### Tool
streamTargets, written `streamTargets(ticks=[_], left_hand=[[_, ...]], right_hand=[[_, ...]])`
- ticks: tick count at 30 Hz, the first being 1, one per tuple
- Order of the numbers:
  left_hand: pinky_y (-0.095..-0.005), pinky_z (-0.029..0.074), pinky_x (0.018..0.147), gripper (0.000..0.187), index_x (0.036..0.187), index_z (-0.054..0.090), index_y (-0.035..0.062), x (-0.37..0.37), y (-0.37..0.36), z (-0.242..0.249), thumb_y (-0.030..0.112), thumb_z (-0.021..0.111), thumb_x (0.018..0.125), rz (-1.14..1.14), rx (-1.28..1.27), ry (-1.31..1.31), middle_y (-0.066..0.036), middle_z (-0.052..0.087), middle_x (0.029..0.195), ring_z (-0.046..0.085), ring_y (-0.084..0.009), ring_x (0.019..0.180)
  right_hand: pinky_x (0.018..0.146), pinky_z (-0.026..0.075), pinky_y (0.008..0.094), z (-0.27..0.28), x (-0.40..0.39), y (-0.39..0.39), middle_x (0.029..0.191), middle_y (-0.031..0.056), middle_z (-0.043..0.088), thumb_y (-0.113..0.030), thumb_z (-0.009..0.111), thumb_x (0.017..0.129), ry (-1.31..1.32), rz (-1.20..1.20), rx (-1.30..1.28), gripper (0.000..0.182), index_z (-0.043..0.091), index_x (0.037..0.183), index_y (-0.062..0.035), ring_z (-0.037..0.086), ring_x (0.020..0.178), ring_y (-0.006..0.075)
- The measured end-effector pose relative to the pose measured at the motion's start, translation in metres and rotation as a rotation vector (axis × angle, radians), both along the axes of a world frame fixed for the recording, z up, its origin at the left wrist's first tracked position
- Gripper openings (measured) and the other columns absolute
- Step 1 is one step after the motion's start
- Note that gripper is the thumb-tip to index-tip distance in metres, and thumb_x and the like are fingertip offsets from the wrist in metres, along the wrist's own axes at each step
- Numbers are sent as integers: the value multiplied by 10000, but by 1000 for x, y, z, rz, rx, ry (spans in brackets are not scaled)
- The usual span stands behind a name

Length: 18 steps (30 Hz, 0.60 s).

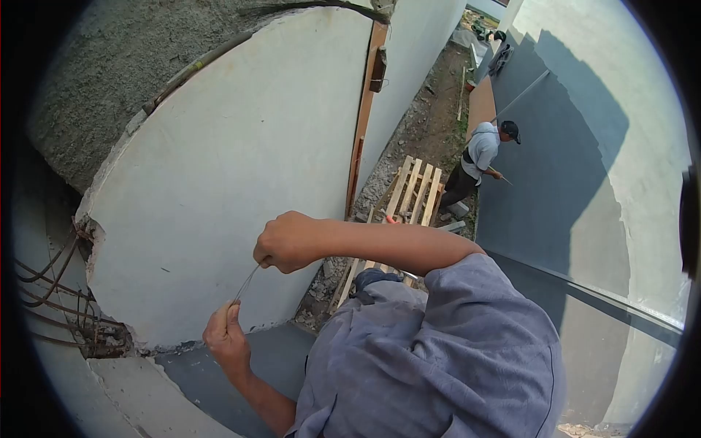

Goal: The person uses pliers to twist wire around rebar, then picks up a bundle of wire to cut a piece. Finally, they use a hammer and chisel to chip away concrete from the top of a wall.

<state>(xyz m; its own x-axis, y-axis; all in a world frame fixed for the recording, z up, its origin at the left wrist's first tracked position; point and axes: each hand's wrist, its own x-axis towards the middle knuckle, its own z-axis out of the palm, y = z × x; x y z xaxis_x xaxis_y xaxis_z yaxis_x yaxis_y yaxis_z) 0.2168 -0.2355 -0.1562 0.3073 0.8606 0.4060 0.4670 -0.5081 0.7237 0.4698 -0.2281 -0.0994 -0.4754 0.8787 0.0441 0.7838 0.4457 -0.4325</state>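
A thin, pale wire (247, 283) is stretched between my two hands in front of the white wall panel (219, 182). My right hand (292, 242) is closed round its upper end, with the forearm reaching across from the right. Below and to the left, my left hand (228, 337) pinches the lower end between thumb and fingers. The wire looks doubled or looped; its ends are hidden in my fingers.
Bent rusty rebar (62, 288) sticks out of broken concrete at the left. A slatted wooden pallet (415, 191) lies below on rubble. Farther off, a co-worker (482, 153) holds a thin tool beside the grey-coated wall (540, 168). A wooden strip (363, 120) edges the panel.
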Motion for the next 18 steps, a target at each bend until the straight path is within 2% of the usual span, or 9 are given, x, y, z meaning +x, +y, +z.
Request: streamTargets(ticks=[1,2,5,6,9,12,13,18], left_hand=[[-335,458,601,191,945,703,-29,-6,5,2,151,643,929,-3,-17,22,-129,670,763,579,-184,630],[-332,455,599,190,946,703,-30,-11,8,2,151,649,926,-10,-37,52,-125,669,759,578,-181,629],[-316,436,574,181,943,706,-28,-12,10,-11,138,636,932,-44,-35,-45,-112,644,725,557,-153,619],[-310,427,563,181,945,708,-27,-10,8,-11,139,634,933,-24,-97,-37,-104,631,706,544,-145,608],[-295,396,523,185,954,713,-22,-3,3,-2,142,628,937,58,-211,-8,-77,581,640,499,-123,567],[-292,391,499,198,961,716,-19,1,6,-5,160,635,934,163,-122,-111,-63,556,587,479,-123,521],[-283,409,510,191,951,717,-14,-2,8,-1,162,647,928,202,-139,-152,-74,569,584,504,-124,522],[-279,440,511,178,954,724,7,-21,11,18,172,661,928,337,-38,-348,-73,619,596,552,-116,522]], right_hand=[[566,448,440,-3,1,-9,673,110,624,-172,621,823,-82,36,-79,121,655,767,-70,613,643,302],[587,442,430,-3,3,-18,695,128,632,-173,612,857,-5,141,-150,148,664,792,-52,608,657,314],[600,434,419,10,15,-29,696,144,623,-163,614,885,396,160,-183,160,667,820,-27,602,656,326],[638,449,397,15,20,-29,751,141,657,-153,622,900,403,58,-225,141,699,913,-34,627,702,309],[649,477,391,1,32,-33,814,133,696,-151,642,891,559,-32,-21,177,713,1026,-62,657,719,290],[627,506,382,11,13,-50,778,109,705,-143,633,880,238,-40,-65,225,711,1080,-77,665,667,298],[569,492,384,7,1,-57,721,112,684,-130,638,874,330,0,56,247,698,1104,-61,648,615,298],[512,452,381,29,-58,-69,591,74,571,-39,663,781,129,98,302,429,636,1209,-20,566,511,266]])
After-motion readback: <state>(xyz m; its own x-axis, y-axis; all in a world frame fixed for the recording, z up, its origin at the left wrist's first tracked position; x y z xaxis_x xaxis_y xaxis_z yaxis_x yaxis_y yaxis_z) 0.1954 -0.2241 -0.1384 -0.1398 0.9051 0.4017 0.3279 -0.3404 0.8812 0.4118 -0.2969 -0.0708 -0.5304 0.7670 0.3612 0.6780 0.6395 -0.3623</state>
